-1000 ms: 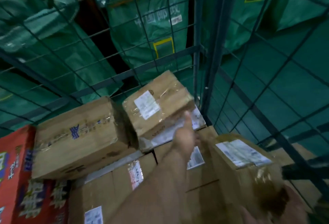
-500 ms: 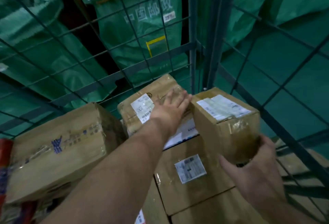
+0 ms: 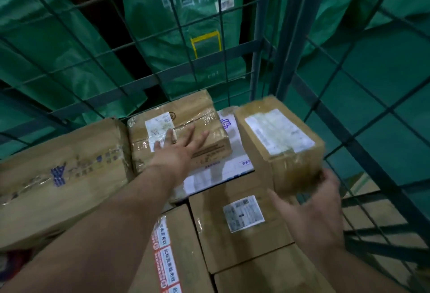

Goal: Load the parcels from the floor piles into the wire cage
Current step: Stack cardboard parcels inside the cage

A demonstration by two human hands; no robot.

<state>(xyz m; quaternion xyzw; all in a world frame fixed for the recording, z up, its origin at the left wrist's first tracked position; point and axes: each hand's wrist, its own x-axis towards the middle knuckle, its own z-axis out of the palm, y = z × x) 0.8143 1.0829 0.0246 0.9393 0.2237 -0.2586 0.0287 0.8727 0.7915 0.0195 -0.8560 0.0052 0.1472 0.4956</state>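
Observation:
Inside the wire cage [image 3: 260, 43], cardboard parcels are stacked high. My left hand [image 3: 179, 150] lies flat with straight fingers on a taped brown parcel [image 3: 181, 120] at the back of the stack. A second brown parcel [image 3: 279, 137] with a white label sits tilted in the cage's far right corner. My right hand [image 3: 311, 211] is at its near end, fingers spread and touching the parcel's lower edge; whether it still bears the weight is unclear. A flat white parcel [image 3: 223, 171] lies under both.
A large brown box [image 3: 62, 171] lies at the left of the stack. More labelled boxes [image 3: 237, 220] fill the near part. Green mail sacks [image 3: 181, 32] hang behind the cage mesh and to the right. The right cage wall [image 3: 363, 144] stands close to the tilted parcel.
The labelled parcel has moved farther back into the right corner and my right hand has opened off its end. My left hand has slid to lie flat on the back parcel.

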